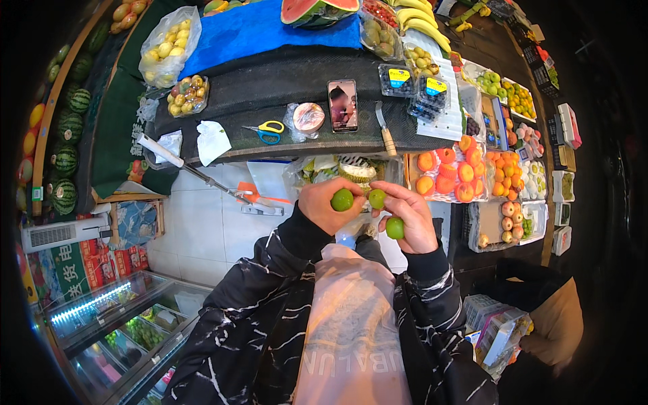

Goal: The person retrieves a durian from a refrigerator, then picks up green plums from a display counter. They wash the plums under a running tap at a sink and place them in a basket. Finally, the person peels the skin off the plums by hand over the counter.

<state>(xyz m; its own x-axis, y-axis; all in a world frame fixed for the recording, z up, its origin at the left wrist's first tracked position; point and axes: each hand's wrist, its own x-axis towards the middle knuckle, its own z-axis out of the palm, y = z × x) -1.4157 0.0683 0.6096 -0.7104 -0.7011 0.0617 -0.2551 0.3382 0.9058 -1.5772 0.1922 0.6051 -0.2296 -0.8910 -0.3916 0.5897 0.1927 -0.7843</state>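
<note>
In front of my chest, my left hand (324,205) is curled around a small round green fruit (342,200). My right hand (412,215) pinches a second, paler green fruit (376,199) between thumb and fingers. A third green fruit (395,228) is tucked lower in the same hand, against the curled fingers. The fingertips of both hands nearly meet beside the pinched fruit. Just beyond them, under the counter's front edge, sits fruit in clear plastic, including an opened piece with white flesh (357,171).
On the black-covered counter (243,96) lie scissors (269,132), a tape roll (308,117), a phone (343,106) and a wood-handled knife (386,129). Boxed peaches (450,172) stand at right. A long pole (202,175) leans at left. A person (552,319) bends at lower right.
</note>
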